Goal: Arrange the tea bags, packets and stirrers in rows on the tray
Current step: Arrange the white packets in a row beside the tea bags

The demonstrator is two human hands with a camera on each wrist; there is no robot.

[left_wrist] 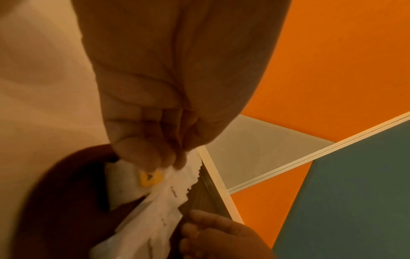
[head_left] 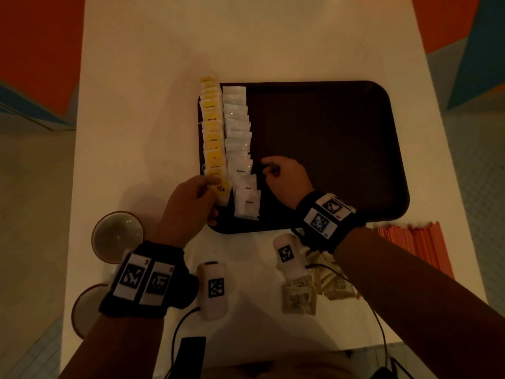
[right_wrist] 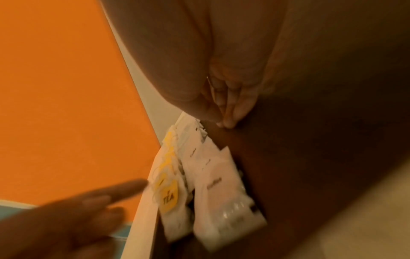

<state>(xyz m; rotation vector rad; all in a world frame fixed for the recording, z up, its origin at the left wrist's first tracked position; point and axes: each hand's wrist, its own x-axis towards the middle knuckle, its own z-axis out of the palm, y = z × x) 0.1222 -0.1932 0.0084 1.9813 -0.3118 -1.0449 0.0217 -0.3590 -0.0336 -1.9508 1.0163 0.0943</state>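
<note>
Left hand (head_left: 188,206) fingers lie straight on "TEA" bags (head_left: 214,143); right hand (head_left: 287,176), loosely curled, touches "Coffee" packets (head_left: 240,149)

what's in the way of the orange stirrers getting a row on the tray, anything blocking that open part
Nothing visible blocks it. The orange stirrers lie on the table off the tray's near right corner. The tea bags and coffee packets fill only its left side; the right hand rests beside the packets.

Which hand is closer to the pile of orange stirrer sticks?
Right. The right hand is over the tray, with the orange stirrers off the tray's near right corner. The left hand is farther, at the tray's left edge by the tea bags.
</note>
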